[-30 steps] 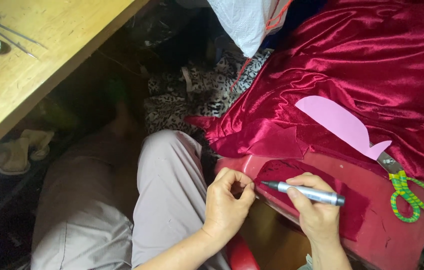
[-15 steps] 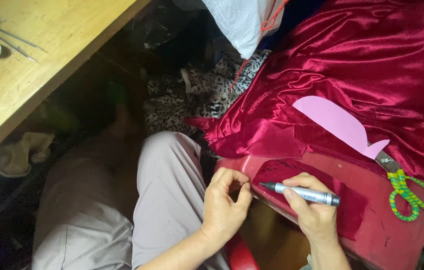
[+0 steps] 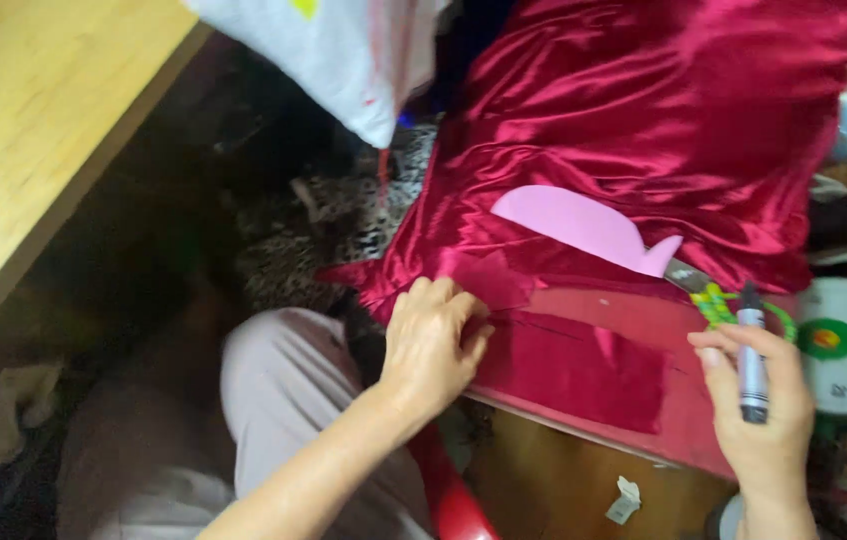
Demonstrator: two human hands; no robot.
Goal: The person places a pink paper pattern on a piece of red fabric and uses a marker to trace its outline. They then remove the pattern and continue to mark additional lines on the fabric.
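A red work surface [image 3: 683, 420] sits beside a light wooden table [image 3: 33, 150], draped at its far side with dark red satin fabric [image 3: 643, 110]. On that surface lies a small cut piece of red satin [image 3: 583, 370]. The left hand [image 3: 433, 345] rests on the piece's left edge, fingers curled, pinching the cloth. The right hand [image 3: 758, 410], just right of the piece, grips a grey marker [image 3: 750, 352] upright, fingers wrapped around it. A pink paper pattern [image 3: 583, 225] lies beyond the piece, with green-handled scissors [image 3: 708, 295] at its right end.
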